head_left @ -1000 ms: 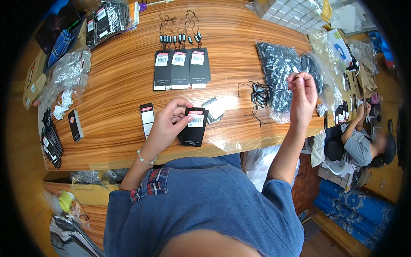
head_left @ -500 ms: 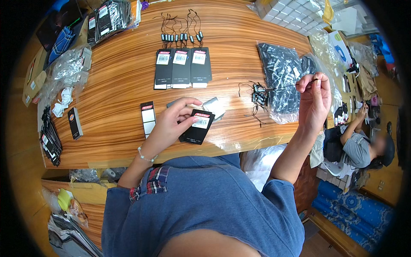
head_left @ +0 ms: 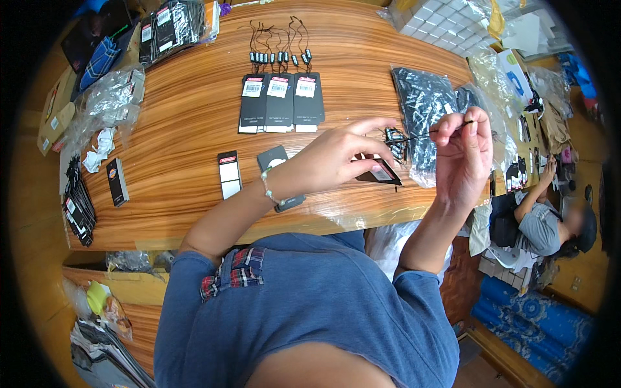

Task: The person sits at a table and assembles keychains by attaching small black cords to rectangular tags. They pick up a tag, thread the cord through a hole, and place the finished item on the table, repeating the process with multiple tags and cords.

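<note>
My left hand (head_left: 339, 155) reaches across to the right, its fingers closed on a black hang tag (head_left: 384, 173) that tilts above the table. My right hand (head_left: 462, 149) is raised, thumb and fingers pinching a thin black string (head_left: 420, 135). This string runs toward a small heap of black tag strings (head_left: 395, 139) with little seals, partly behind the left hand's tag. Grey hang tags (head_left: 289, 204) lie beneath my left wrist, mostly covered by it. Left of them is a narrow black card with white panels (head_left: 229, 178).
Farther back lie hang tags (head_left: 279, 107) in rows with strings attached. Clear bags of black strings (head_left: 424, 103) stand at right. On the left are a black tag stack (head_left: 116, 182), crumpled paper (head_left: 100, 150) and plastic bags. Another person (head_left: 550, 223) works at far right.
My left hand has moved right with the black tag, toward my right hand, uncovering grey tags. My right hand keeps its pinch on the string and has shifted slightly left.
</note>
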